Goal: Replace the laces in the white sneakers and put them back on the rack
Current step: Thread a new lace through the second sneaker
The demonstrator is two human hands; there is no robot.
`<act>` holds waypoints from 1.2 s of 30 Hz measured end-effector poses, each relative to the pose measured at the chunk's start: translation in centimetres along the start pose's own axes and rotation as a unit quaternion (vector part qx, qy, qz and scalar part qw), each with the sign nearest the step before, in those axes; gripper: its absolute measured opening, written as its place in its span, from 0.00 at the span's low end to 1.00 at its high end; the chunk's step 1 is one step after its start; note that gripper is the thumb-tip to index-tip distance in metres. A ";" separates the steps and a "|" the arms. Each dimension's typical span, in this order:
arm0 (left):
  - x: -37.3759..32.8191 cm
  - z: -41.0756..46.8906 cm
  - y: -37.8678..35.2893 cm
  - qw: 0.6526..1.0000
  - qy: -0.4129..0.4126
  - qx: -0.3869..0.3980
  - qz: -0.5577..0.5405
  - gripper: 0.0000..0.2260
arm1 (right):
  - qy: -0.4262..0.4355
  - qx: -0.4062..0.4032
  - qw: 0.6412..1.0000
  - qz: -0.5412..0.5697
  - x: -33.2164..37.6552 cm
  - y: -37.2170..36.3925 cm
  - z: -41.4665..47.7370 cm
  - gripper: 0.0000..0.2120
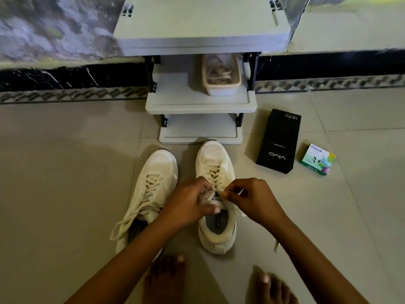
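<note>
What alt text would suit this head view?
A person laces a white sneaker on the floor: the left hand grips it by the tongue, the right hand pinches its lace. A second sneaker, laced, its ends loose, lies to its left. Ahead stands a rack holding a tub of laces; a black box and a small box lie to the right.

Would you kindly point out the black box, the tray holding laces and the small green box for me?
black box (pixel 278 140): head view, middle of its top face.
tray (pixel 221 91): head view, its front wall.
small green box (pixel 317 159): head view, its printed top face.
</note>
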State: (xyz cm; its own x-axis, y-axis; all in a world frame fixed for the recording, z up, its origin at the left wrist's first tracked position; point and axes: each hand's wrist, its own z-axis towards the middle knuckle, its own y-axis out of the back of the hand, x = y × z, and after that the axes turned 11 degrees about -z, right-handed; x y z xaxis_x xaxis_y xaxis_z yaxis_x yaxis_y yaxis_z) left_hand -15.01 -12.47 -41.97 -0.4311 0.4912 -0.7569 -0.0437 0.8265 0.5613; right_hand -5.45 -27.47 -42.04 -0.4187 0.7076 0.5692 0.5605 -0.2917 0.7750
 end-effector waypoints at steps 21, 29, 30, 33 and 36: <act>2.4 1.0 -0.4 0.961 0.078 -0.058 -0.261 0.06 | 0.096 -0.067 0.983 -0.140 2.5 -2.4 -0.5 0.03; 2.3 1.1 -0.2 0.955 0.088 -0.045 -0.279 0.07 | 0.073 -0.075 0.989 -0.101 2.7 -3.1 0.4 0.06; 2.3 1.1 -0.2 0.953 0.090 -0.044 -0.285 0.07 | 0.055 -0.082 0.993 -0.070 2.5 -3.1 0.4 0.05; 2.3 1.0 -0.3 0.949 0.089 -0.050 -0.298 0.07 | 0.017 -0.099 0.995 -0.005 2.1 -3.5 0.2 0.02; 2.3 0.9 -0.6 0.940 0.100 -0.066 -0.321 0.06 | 0.025 -0.116 0.993 -0.006 2.1 -4.1 0.0 0.03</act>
State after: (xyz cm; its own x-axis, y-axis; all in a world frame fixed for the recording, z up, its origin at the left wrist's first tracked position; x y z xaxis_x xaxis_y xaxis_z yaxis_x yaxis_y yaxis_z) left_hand -15.20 -11.55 -44.37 -0.4377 -0.1686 -0.8832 -0.4580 0.8871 0.0577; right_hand -8.64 -24.76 -44.00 -0.4629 0.6811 0.5674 0.3775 -0.4277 0.8213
